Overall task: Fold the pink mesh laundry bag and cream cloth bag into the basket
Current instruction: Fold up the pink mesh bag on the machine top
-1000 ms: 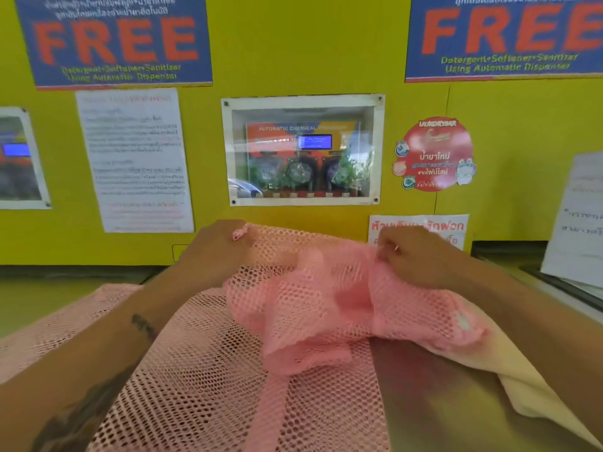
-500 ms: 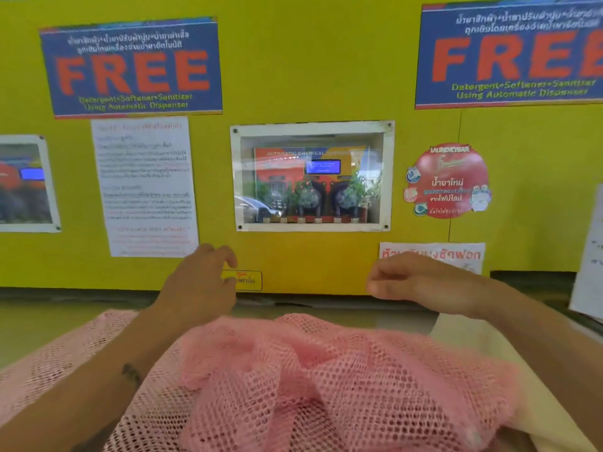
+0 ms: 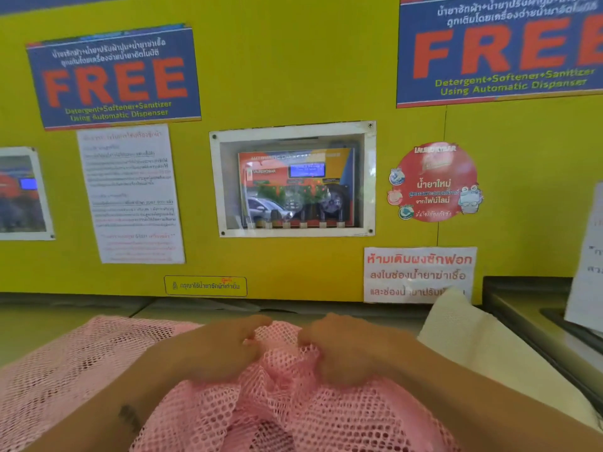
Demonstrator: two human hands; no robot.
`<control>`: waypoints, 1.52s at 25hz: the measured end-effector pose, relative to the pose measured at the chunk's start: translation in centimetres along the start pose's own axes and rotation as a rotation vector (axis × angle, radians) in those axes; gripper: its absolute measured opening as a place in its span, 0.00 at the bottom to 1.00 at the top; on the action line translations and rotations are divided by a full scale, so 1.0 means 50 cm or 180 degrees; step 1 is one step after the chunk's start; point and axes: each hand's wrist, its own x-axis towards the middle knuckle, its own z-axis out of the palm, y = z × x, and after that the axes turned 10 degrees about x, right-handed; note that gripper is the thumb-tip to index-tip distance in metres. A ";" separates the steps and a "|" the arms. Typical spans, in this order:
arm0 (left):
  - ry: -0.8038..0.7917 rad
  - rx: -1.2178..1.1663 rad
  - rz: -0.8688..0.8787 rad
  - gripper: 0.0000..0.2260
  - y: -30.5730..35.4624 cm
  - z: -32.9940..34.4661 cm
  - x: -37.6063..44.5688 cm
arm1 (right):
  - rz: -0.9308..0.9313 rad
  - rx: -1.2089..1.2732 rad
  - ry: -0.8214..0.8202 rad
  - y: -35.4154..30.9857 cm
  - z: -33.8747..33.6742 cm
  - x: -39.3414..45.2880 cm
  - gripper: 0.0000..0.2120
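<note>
Hands — left (image 3: 225, 350), right (image 3: 346, 350) — now back gripping pink mesh bag (image 3: 293, 415).

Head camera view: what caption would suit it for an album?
Both hands gather a pink mesh laundry bag beside a cream cloth bag.

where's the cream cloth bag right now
In the head view the cream cloth bag lies at right, beside the pink mesh laundry bag, just past the right hand, below the white notice.
</note>
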 end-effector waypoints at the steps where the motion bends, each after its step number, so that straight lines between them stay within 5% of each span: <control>1: 0.0055 -0.0159 0.0016 0.20 0.001 0.003 -0.002 | -0.0159 -0.0012 0.0173 0.009 -0.010 0.006 0.12; 5: 0.0466 -0.0494 0.0031 0.16 0.014 0.013 -0.025 | -0.0091 0.0508 0.0591 0.073 -0.070 0.028 0.10; 9: 0.0000 0.0375 -0.0274 0.44 0.001 0.029 -0.060 | 0.0750 -0.0090 0.0330 0.131 -0.102 0.020 0.13; 12: -0.0318 0.0465 -0.0565 0.48 -0.023 0.036 -0.071 | 0.1051 -0.0333 0.0377 0.132 -0.098 0.019 0.13; 19: 0.0595 -0.0625 -0.0021 0.27 -0.041 0.022 -0.078 | 0.0888 -0.0267 0.0111 0.038 -0.118 0.032 0.15; 25: 0.0658 -0.1202 0.0494 0.11 -0.059 0.005 -0.107 | 0.0919 0.0112 0.0339 -0.022 -0.045 0.126 0.23; 29: 0.0695 -0.0887 0.0583 0.12 -0.093 0.015 -0.114 | 0.1106 -0.0526 0.0152 0.003 0.023 0.160 0.13; 32: 0.1108 -0.0923 0.0617 0.17 -0.103 0.011 -0.127 | 0.0931 -0.0564 0.0539 0.018 -0.002 0.174 0.09; 36: 0.1851 -0.1081 0.0555 0.21 -0.119 -0.063 -0.175 | 0.0066 0.0362 0.1471 -0.033 -0.116 0.178 0.09; 38: 0.1797 -0.0810 0.0347 0.16 -0.145 -0.110 -0.209 | -0.0265 0.1097 0.1459 -0.068 -0.156 0.168 0.09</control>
